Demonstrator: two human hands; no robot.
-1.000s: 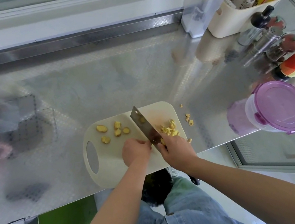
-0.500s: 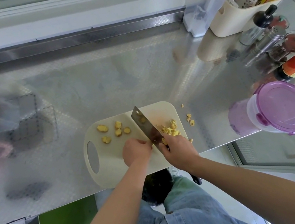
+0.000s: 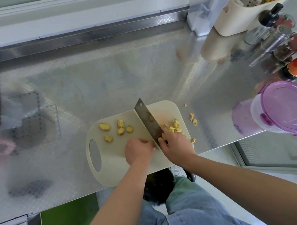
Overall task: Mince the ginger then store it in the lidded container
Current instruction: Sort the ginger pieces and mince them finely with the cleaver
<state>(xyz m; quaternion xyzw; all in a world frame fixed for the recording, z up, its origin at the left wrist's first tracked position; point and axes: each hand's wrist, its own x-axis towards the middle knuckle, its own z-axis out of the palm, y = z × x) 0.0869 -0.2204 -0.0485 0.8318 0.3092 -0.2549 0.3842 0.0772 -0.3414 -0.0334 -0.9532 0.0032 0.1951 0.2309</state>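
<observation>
A single wide-angle camera rides on the person's head and looks forward and steeply down over the steel counter. It sits close above the work. The cutting board lies just below the middle of the view, with the left hand and right hand at the cleaver; both forearms enter from the bottom edge. A wall ledge runs along the top. The purple-lidded container sits near the right edge, where the lens bends straight lines.
</observation>
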